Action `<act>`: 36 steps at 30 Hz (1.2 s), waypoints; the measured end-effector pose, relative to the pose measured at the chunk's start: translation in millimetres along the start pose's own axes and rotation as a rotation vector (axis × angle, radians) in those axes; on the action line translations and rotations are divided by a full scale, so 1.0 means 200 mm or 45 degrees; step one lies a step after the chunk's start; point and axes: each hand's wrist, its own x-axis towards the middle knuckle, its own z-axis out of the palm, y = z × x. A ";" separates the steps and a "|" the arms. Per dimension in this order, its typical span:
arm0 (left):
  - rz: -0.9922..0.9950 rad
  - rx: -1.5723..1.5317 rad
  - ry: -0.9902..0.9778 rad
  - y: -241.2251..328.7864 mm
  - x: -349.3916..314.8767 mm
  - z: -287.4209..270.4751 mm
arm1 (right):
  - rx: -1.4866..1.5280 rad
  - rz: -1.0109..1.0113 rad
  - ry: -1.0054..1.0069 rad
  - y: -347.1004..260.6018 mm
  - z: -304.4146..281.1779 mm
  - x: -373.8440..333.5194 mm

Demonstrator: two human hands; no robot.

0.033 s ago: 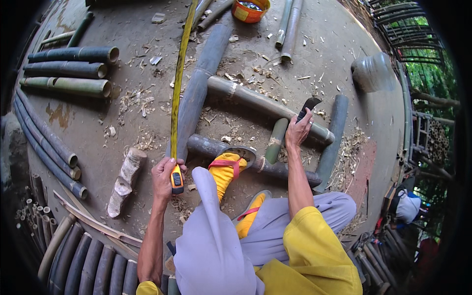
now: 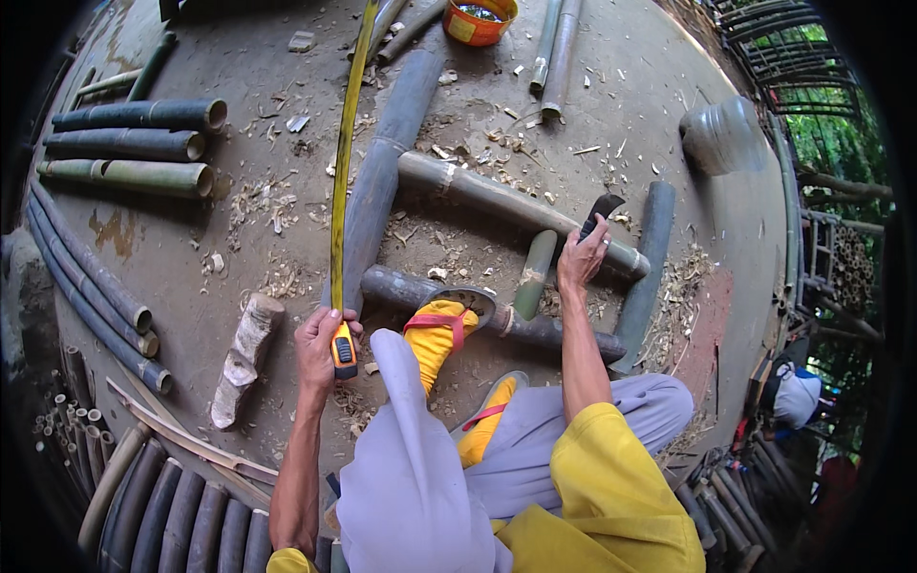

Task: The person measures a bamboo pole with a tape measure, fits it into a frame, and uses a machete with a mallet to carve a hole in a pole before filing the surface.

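Observation:
A tape measure (image 2: 344, 351) with an orange and black case is gripped in my left hand (image 2: 315, 346). Its long yellow blade (image 2: 346, 172) stretches away toward the far edge, passing over a thick bamboo pole (image 2: 384, 172). My right hand (image 2: 581, 256) is closed around the handle of a dark knife with a curved blade (image 2: 604, 204). That hand hovers by the right part of a crosswise bamboo pole (image 2: 497, 199). Beneath it a short green bamboo piece (image 2: 535, 272) rests against a nearer crosswise pole (image 2: 411, 286), beside my yellow-socked foot (image 2: 437, 336).
Cut bamboo lengths (image 2: 134, 145) lie at the left, and a pale log (image 2: 245, 363) sits nearer me. Bamboo shavings (image 2: 272, 205) litter the floor. An orange tub (image 2: 479, 23) stands far off; a clear plastic jug (image 2: 723, 138) lies at the right. Another person (image 2: 795, 396) is at the right edge.
The whole view has shifted very slightly. Both hands keep hold of the tape measure and the knife in nearly the same places.

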 end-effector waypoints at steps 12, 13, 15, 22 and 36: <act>0.016 0.023 -0.280 -0.05 0.25 0.51 | 0.036 -0.104 -0.007 0.29 0.02 -0.16; -0.018 0.003 -0.274 -0.06 0.26 0.56 | -0.066 -0.122 0.033 0.29 0.01 -0.19; -0.004 0.025 -0.235 -0.07 0.29 0.67 | -0.242 -0.136 0.199 0.18 -0.05 -0.19; 0.210 -0.049 -0.204 -0.03 0.46 0.99 | 1.500 0.432 -1.383 -0.49 -0.43 -0.21; 0.125 0.507 -0.742 0.55 -0.03 0.84 | 1.884 0.187 -0.253 -0.14 -1.58 0.04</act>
